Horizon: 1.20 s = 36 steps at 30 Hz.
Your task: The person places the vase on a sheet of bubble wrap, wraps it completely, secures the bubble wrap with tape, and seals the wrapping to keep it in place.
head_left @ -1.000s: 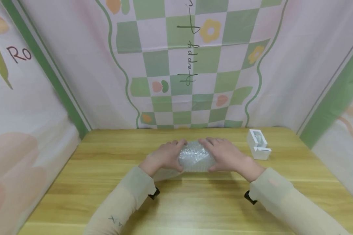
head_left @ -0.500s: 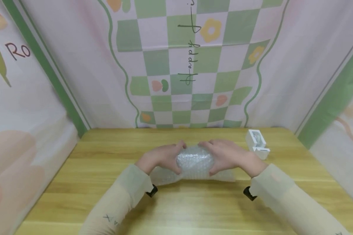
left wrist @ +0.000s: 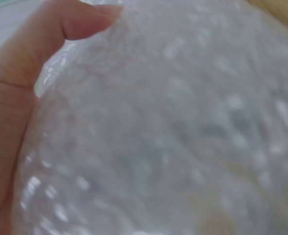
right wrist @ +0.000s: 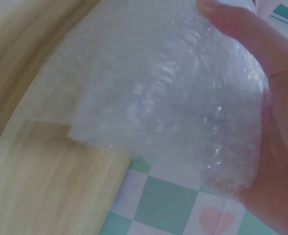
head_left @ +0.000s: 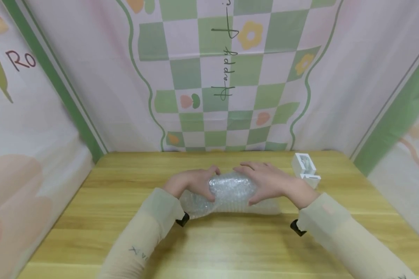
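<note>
In the head view a rolled bundle of clear bubble wrap [head_left: 232, 193] lies across the middle of the wooden table. Its loose ends spread out to both sides, under the wrists. My left hand [head_left: 194, 184] grips the bundle's left part, thumb at the near side and fingers over the far side. On its right part, my right hand [head_left: 268, 181] holds it the same way. The left wrist view is filled by blurred bubble wrap [left wrist: 148, 122] beside the curled thumb. In the right wrist view, a loose layer of the wrap [right wrist: 148, 98] hangs open at the end. Whatever the layers enclose is hidden.
A small white box [head_left: 299, 166] with a window in it stands at the back right of the wooden table [head_left: 223, 248], near my right hand. A checkered curtain [head_left: 216, 77] hangs behind the table, with more cloth at both sides.
The bundle has come slightly toward me, with both hands on it. More of its loose wrap now shows along the near side, left and right.
</note>
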Motion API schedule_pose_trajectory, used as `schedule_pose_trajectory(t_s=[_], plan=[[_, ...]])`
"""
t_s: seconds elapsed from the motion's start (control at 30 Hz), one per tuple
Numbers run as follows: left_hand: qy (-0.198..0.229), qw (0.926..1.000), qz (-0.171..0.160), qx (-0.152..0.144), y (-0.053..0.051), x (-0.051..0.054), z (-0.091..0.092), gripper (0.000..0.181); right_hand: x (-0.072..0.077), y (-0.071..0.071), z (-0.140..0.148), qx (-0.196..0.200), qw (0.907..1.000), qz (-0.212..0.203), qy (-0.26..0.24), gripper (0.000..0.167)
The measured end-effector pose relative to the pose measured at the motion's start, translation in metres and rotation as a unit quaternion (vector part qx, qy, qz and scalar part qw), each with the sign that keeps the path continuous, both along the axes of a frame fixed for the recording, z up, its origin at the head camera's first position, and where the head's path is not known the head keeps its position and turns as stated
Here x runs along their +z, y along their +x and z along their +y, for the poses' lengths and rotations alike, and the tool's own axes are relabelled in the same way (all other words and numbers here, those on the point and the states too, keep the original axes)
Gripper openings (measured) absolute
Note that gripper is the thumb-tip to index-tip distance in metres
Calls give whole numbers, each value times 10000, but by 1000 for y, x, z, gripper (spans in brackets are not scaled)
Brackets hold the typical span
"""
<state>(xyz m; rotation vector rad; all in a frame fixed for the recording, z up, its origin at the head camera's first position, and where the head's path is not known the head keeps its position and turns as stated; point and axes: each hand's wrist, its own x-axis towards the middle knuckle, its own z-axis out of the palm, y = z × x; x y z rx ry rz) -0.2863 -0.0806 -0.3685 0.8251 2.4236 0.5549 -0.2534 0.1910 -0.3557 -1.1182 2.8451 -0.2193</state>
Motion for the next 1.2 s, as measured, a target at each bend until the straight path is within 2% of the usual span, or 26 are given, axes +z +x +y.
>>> schedule_pose_trajectory(t_s=[0.17,0.43,0.57,0.83,0.93,1.0,1.1,1.2], plan=[[64,9995,-213,213,-3,-5,-4,86,-5,2,2,167,9992,311,-174,93],[291,9979,-466,334,-7,-8,-9,85,-7,2,4,304,9984,408,-253,87],[407,9969,-545,393,-8,-9,-12,85,-7,-2,4,327,9982,362,-334,85],[703,9938,-680,531,-9,-12,-15,88,-3,-10,-1,279,9979,0,-588,82],[810,9946,-432,474,-8,-11,-15,90,-3,-12,-1,193,9978,-174,-602,82],[896,9954,-71,329,-7,-10,-15,89,-3,-13,-1,148,9976,-283,-620,82],[942,9930,719,-17,-2,-6,-12,81,-3,-15,1,157,9971,-346,-667,82],[839,9839,1528,-391,3,-3,-10,70,-2,-17,2,156,9966,-404,-699,82]])
